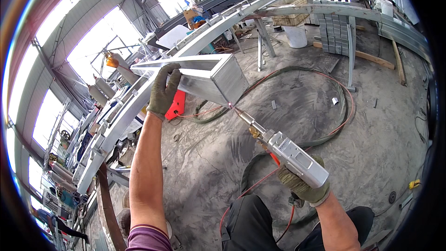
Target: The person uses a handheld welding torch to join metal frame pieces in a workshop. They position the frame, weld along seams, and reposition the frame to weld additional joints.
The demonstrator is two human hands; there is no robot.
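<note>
A silver welding gun is gripped in my right hand, which wears an olive work glove. Its narrow nozzle points up and left, and a small pinkish glow shows where the tip meets the lower corner of a metal frame. This frame is made of silvery rectangular tube and rests on a long metal rail. My left hand, gloved too, has its fingers hooked over the frame's near side, holding it. The gun's trigger and part of its handle are hidden by my right glove.
A dark sleeved hose and a thin red-orange line loop over the concrete floor. A red plate-like piece lies beneath the frame. Farther off are a white bucket, stacked metal tubes, wooden beams and gas cylinders.
</note>
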